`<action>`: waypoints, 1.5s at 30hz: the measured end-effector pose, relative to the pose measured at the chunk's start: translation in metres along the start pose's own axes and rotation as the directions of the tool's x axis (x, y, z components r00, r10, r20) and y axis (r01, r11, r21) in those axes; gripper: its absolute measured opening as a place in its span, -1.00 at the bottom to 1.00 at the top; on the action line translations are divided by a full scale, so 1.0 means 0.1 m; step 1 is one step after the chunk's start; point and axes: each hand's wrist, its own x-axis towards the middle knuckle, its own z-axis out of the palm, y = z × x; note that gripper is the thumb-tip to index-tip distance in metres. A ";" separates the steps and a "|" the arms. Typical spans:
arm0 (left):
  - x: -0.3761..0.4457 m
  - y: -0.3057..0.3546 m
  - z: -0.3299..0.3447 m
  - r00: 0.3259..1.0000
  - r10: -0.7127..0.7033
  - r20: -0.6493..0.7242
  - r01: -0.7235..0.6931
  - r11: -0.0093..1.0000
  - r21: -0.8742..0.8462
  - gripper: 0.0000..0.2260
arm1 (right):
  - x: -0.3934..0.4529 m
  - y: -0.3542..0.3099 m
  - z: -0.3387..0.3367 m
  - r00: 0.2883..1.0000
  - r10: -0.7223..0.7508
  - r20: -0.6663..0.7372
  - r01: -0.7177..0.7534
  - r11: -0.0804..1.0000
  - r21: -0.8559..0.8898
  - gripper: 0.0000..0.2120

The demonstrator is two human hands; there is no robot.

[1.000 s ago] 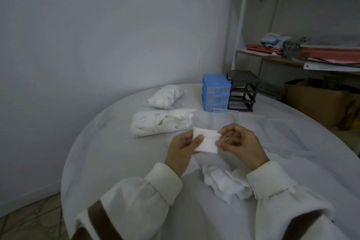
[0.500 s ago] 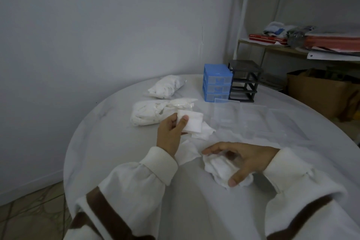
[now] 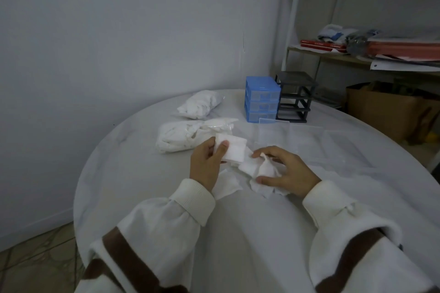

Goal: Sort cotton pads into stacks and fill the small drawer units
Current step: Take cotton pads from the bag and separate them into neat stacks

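The left hand pinched a small stack of cotton pads above the round table. The right hand gripped a loose pad from the pile under it. The blue drawer unit stood far behind, beside the black one.

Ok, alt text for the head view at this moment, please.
At a round white table, the left hand holds a small stack of cotton pads while the right hand picks up loose pads from a pile. Behind stand two bags of pads, a blue drawer unit and an empty black frame.
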 end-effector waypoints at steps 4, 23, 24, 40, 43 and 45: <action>0.05 -0.02 -0.06 0.995 0.048 -0.085 -0.047 0.999 0.013 -0.65 | 0.00 -0.10 0.12 0.986 -0.165 0.014 0.164 0.966 -0.200 -0.62; 0.04 -0.03 -0.07 0.991 0.082 -0.105 -0.071 0.992 0.105 -0.66 | 0.04 -0.08 0.17 0.963 -0.269 -0.002 0.238 0.853 -0.464 -0.71; 0.05 -0.03 -0.08 0.991 0.081 -0.110 -0.071 0.993 0.096 -0.65 | 0.02 -0.09 0.19 0.953 -0.299 0.053 0.292 0.855 -0.429 -0.66; 0.01 0.01 -0.07 0.995 0.040 -0.093 -0.032 0.995 0.091 -0.63 | 0.01 -0.20 0.14 0.965 -0.153 -0.213 0.139 0.987 -0.076 -0.85; 0.02 -0.01 -0.04 0.997 -0.037 -0.064 0.037 0.999 0.001 -0.71 | 0.02 -0.20 0.08 0.947 -0.057 -0.315 0.102 0.986 0.129 -0.74; 0.01 0.01 -0.01 0.994 -0.105 -0.040 0.103 0.993 -0.054 -0.83 | 0.03 -0.19 0.05 0.951 0.020 -0.310 0.074 0.955 0.288 -0.75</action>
